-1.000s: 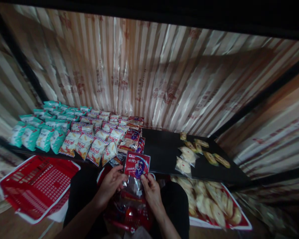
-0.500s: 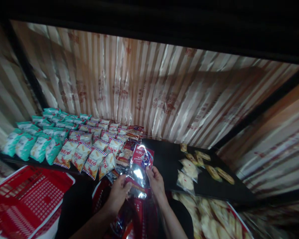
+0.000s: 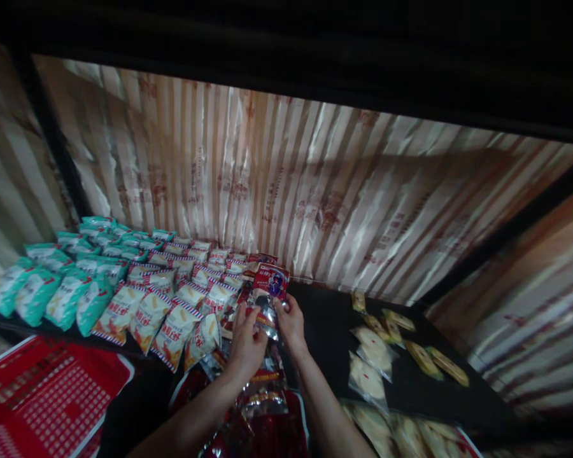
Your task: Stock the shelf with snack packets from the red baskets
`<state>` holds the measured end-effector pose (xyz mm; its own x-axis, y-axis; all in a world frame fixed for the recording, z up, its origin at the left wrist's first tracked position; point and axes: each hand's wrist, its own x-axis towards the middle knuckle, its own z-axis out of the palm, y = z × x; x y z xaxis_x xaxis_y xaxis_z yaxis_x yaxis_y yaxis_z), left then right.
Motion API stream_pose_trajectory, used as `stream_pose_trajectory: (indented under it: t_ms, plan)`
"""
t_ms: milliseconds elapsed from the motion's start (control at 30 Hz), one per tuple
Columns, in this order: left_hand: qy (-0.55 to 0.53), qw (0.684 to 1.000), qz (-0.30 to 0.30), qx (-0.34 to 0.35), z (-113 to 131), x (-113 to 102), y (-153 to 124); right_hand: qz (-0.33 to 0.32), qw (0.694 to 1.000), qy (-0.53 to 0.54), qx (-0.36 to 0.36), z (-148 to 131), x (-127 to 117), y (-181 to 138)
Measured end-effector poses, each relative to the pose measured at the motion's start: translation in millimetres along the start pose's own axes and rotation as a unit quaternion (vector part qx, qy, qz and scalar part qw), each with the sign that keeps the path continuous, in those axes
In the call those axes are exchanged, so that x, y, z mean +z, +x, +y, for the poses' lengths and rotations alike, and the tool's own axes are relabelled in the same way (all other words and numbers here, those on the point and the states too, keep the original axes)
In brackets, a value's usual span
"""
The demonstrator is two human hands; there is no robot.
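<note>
A red packet with a clear lower half is held upright over the black shelf. The left hand grips its lower left edge and the right hand its right edge. Just left of the hands lie rows of white-and-red packets, then teal packets. To their right are clear-wrapped pastries, and below left is a red basket.
</note>
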<state>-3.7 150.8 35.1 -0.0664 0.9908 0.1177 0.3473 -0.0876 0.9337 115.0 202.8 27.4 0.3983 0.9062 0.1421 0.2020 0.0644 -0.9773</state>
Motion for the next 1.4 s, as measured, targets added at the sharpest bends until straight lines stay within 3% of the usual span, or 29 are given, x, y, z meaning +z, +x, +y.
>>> stream_pose_trajectory:
  t_ms: [100, 333, 467, 667, 933, 1200, 1400]
  plan:
    - [0.099, 0.994, -0.009, 0.035, 6.3, 0.8, 12.5, -0.001, 0.998, -0.063, -0.004, -3.8, 14.1, 21.5]
    - [0.232, 0.97, -0.073, 0.014, 9.8, -2.2, 41.1, -0.014, 0.988, -0.151, -0.031, -6.5, 40.1, 42.4]
    - [0.249, 0.964, -0.098, -0.002, 5.2, 0.0, 49.0, -0.01, 0.973, -0.228, -0.04, -9.2, 45.5, 40.6]
    - [0.252, 0.962, -0.108, 0.009, -4.2, 3.9, 54.1, 0.008, 0.923, -0.38, -0.063, -8.9, 47.7, 30.4]
    - [0.247, 0.965, -0.075, 0.038, -15.7, 8.3, 55.4, 0.003, 0.874, -0.445, -0.195, 0.5, 46.6, 32.1]
    - [0.212, 0.975, -0.038, 0.053, -27.8, 15.2, 61.5, -0.142, 0.842, -0.464, -0.236, -9.1, 54.2, 57.4]
    - [0.192, 0.978, -0.038, 0.065, -28.1, 13.7, 64.2, -0.191, 0.824, -0.491, -0.21, -10.9, 60.0, 69.5]
